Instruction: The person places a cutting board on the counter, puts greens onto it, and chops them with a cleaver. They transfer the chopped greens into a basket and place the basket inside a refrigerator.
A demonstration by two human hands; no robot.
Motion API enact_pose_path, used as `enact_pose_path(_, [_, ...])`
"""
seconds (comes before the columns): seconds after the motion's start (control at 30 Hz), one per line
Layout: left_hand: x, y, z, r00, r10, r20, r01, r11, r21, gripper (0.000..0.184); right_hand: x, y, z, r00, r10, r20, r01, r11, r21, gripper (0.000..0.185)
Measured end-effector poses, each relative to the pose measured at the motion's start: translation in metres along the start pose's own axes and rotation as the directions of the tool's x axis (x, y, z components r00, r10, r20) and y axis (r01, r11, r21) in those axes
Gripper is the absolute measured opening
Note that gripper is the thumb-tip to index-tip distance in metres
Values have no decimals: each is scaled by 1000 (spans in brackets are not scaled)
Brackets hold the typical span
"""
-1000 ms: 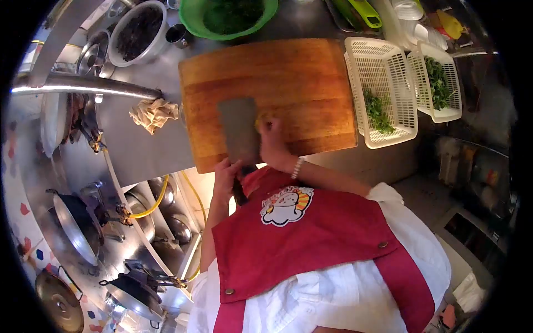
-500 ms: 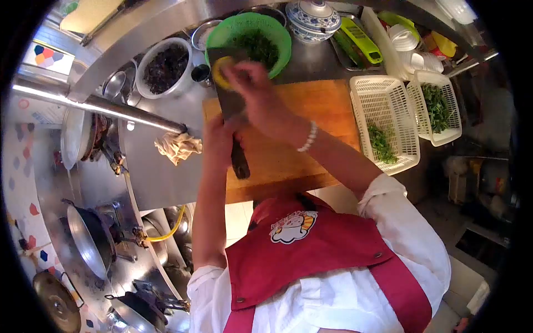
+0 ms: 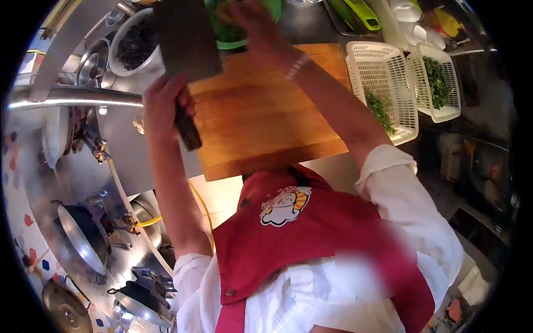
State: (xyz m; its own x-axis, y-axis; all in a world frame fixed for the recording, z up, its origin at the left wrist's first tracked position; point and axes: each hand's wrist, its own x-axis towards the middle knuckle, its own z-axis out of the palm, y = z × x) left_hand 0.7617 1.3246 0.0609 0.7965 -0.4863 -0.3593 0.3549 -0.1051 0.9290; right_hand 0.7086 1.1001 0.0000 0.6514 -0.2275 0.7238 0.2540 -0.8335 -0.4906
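Note:
My left hand (image 3: 165,100) is wrapped round the dark handle of a cleaver (image 3: 187,41), left of the wooden cutting board (image 3: 266,105). The cleaver's wide dark blade points away from me, between a white bowl of dark food (image 3: 136,41) and a green bowl (image 3: 232,44). My right hand (image 3: 252,25), with a beaded bracelet on its wrist, is over the green bowl, which holds chopped greens. Its fingers are blurred and look closed around a small yellowish-brown thing whose kind I cannot make out.
Two white plastic baskets (image 3: 410,94) with leafy greens stand right of the board. A bright green slicer (image 3: 361,14) lies at the back. Woks (image 3: 83,233) sit on burners at the left, beyond a metal rail (image 3: 78,97).
The view has shifted, so the bowls sit higher. My left hand has swung the cleaver left, away from the board. My right hand has left the blade and moved over the green bowl.

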Motion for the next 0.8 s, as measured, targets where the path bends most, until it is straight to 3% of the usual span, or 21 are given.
enact_pose_path(0.03, [-12,-14,-14,1000,16,-20,-17,1000,-20,11,-19,11,-14,1000,27,-5,-28,999,-41,38])
enact_pose_path(0.1, [-42,-47,-41,997,-78,-18,75,988,-136,11,-83,32,-54,991,117,70,-86,935,-344,60])
enact_pose_path(0.13, [-58,-73,-56,990,-119,-79,113,990,-82,12,-125,39,-69,929,355,108,-299,889,-348,64])
enact_pose_path(0.17, [-75,-96,-61,981,-162,-106,146,978,-147,13,-175,51,-80,863,491,117,-425,832,-356,65])
enact_pose_path(0.2, [-89,-134,-82,977,-208,-44,198,966,-164,14,-214,55,-92,775,620,122,-546,754,-364,65])
enact_pose_path(0.27, [-123,-165,-84,943,-320,-88,308,942,-130,15,-247,20,-117,733,679,48,-537,620,-571,60])
enact_pose_path(0.3, [-137,-194,-91,921,-385,-56,359,897,-257,13,-258,3,-118,695,713,91,-502,572,-649,60])
enact_pose_path(0.33, [-148,-207,-89,894,-444,-63,418,876,-242,13,-267,-13,-113,649,751,123,-462,517,-721,61])
enact_pose_path(0.37, [-157,-216,-85,896,-444,-29,418,863,-284,14,-274,-21,-100,517,844,144,-744,526,-413,58])
enact_pose_path(0.43, [-162,-228,-69,895,-446,23,431,850,-303,16,-278,-57,-68,591,753,291,-708,656,-260,55])
enact_pose_path(0.47, [-161,-232,-63,892,-450,38,442,852,-281,17,-277,-78,-57,720,561,409,-397,816,-420,54])
enact_pose_path(0.57, [-141,-241,-39,869,-492,53,494,854,-165,17,-247,-94,-51,767,450,457,-431,889,-152,59])
enact_pose_path(0.67, [-125,-230,-16,887,-454,85,461,880,-118,17,-238,-73,-86,674,727,130,-643,664,-382,63])
enact_pose_path(0.77, [-118,-231,-9,898,-431,86,438,896,-77,17,-290,-61,-96,597,802,26,-730,556,-398,64])
enact_pose_path(0.8, [-117,-232,-7,900,-428,83,433,899,-62,17,-286,-68,-87,686,721,100,-625,653,-428,64])
